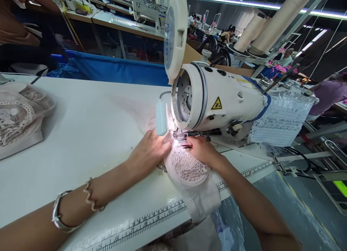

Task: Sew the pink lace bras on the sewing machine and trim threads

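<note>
- left hand laid flat, fingers spread, pressed on the lace piece just left of the needle area; nothing gripped; bracelets worn on that wrist
- right hand rested on the same lace piece at the presser foot; fingers curled low on the fabric; small red-handled tool seen at its fingertips, grip on it cannot be told
- lace piece spread on the desk under the sewing machine, its near end hung over the desk edge by the printed ruler
- small lamp lit above the left hand
- stack of lace pieces kept at far left of the desk, well apart
- paper sheet hung on the machine's right side
</note>
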The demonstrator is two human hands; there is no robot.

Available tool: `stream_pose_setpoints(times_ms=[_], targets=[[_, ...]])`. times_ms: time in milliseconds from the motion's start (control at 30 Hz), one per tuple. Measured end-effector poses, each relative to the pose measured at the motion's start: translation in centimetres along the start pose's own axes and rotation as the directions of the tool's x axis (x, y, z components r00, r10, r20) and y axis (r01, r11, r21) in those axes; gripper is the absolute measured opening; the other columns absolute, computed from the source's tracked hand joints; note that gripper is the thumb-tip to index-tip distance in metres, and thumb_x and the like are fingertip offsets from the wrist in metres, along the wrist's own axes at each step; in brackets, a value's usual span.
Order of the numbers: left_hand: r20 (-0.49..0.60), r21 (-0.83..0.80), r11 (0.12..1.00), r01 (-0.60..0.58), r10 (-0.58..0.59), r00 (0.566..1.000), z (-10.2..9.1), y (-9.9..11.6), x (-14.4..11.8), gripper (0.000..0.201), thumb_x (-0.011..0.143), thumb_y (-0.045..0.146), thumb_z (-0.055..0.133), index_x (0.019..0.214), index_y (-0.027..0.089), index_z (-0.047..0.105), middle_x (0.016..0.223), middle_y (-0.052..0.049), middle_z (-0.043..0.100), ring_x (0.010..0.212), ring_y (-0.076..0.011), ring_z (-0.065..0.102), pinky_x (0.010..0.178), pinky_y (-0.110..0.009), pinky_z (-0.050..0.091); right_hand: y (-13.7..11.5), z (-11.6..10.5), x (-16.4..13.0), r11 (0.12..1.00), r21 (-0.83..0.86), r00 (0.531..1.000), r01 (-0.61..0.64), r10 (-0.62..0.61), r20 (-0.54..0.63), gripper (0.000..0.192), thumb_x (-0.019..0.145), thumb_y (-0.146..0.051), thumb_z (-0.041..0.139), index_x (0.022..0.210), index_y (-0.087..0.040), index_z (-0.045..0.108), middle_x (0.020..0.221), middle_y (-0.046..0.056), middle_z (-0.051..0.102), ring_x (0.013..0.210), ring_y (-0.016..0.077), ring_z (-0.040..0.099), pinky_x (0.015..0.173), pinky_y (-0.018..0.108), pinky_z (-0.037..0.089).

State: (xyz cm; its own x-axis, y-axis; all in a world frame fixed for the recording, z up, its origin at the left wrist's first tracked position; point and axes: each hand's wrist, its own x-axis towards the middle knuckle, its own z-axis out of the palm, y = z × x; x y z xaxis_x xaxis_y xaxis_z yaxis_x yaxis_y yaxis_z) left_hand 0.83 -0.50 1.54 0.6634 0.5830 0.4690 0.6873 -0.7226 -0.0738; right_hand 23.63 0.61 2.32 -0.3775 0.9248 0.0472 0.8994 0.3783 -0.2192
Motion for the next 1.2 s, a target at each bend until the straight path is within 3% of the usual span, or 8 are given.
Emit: stream_pose_setpoints(times_ms=[67,167,300,433,667,1033,1200], targets=[[0.030,0.031,0.998,0.053,-0.054,0.998,-0.7,1.6,-0.2,0.030,0.092,0.000,0.037,0.093,0.010,0.065,0.083,-0.012,0.063,0.071,-0.0240,0.056,0.062,-0.036,0.044,0.2,0.4,0.0,1.000,0.030,1.000,-0.008,0.009,-0.017,0.008,0.079,-0.014,0.062,0.082,-0.021,0.060,0.080,0.003,0.068,0.071,0.0173,0.057,0.058,0.024,0.035],[0.083,-0.059,0.994,0.088,-0.083,0.993,-1.0,3.5,-0.6,0.028,0.099,0.020,0.044,0.080,0.012,0.062,0.077,-0.011,0.060,0.069,-0.0242,0.054,0.058,-0.036,0.048,0.9,1.0,-0.1,0.990,0.128,0.998,0.061,-0.058,-0.026,0.026,0.079,-0.004,0.057,0.098,-0.021,0.062,0.094,0.004,0.071,0.082,0.0175,0.064,0.064,0.023,0.043],[-0.006,-0.046,0.997,0.061,-0.061,0.998,-0.2,4.7,-1.1,0.036,0.102,0.020,0.033,0.098,0.004,0.065,0.098,-0.019,0.066,0.093,-0.0314,0.059,0.077,-0.043,0.055,1.7,1.2,-0.4,0.969,0.134,0.979,0.205,-0.202,-0.036,0.052,0.078,0.004,0.046,0.122,-0.021,0.060,0.114,0.007,0.069,0.096,0.0177,0.067,0.075,0.025,0.050],[-0.048,-0.010,0.999,0.039,-0.040,0.998,0.8,4.7,-1.2,0.041,0.102,0.014,0.026,0.118,-0.003,0.059,0.112,-0.023,0.066,0.106,-0.0335,0.058,0.085,-0.044,0.055,1.9,0.7,-0.8,0.946,0.006,0.945,0.325,-0.324,-0.052,0.058,0.075,0.005,0.045,0.122,-0.024,0.063,0.108,0.005,0.067,0.096,0.0175,0.065,0.073,0.023,0.050],[-0.032,-0.062,0.998,0.011,-0.013,0.999,1.1,3.8,-1.4,0.040,0.102,0.016,0.031,0.124,-0.004,0.056,0.119,-0.024,0.065,0.108,-0.0341,0.058,0.082,-0.042,0.057,1.9,0.3,-1.2,0.930,-0.062,0.930,0.361,-0.364,-0.043,0.062,0.077,0.004,0.044,0.128,-0.027,0.063,0.102,0.003,0.065,0.090,0.0153,0.062,0.068,0.021,0.047],[0.091,-0.352,0.936,-0.001,0.035,0.995,1.5,-0.3,-1.7,0.041,0.099,0.006,0.036,0.136,0.012,0.051,0.132,-0.015,0.062,0.121,-0.0286,0.053,0.094,-0.045,0.054,1.4,0.5,-1.1,0.919,-0.099,0.921,0.383,-0.388,-0.034,0.051,0.085,-0.002,0.046,0.128,-0.025,0.061,0.105,0.005,0.066,0.090,0.0174,0.061,0.070,0.024,0.048],[0.174,-0.393,0.920,0.012,0.062,0.983,1.0,-1.9,-1.2,0.046,0.098,0.004,0.035,0.139,0.016,0.051,0.139,-0.012,0.059,0.119,-0.0255,0.057,0.093,-0.040,0.054,1.2,0.4,-1.2,0.920,-0.089,0.921,0.381,-0.387,-0.048,0.049,0.086,-0.002,0.043,0.126,-0.023,0.062,0.107,0.006,0.067,0.090,0.0179,0.061,0.068,0.025,0.046]])
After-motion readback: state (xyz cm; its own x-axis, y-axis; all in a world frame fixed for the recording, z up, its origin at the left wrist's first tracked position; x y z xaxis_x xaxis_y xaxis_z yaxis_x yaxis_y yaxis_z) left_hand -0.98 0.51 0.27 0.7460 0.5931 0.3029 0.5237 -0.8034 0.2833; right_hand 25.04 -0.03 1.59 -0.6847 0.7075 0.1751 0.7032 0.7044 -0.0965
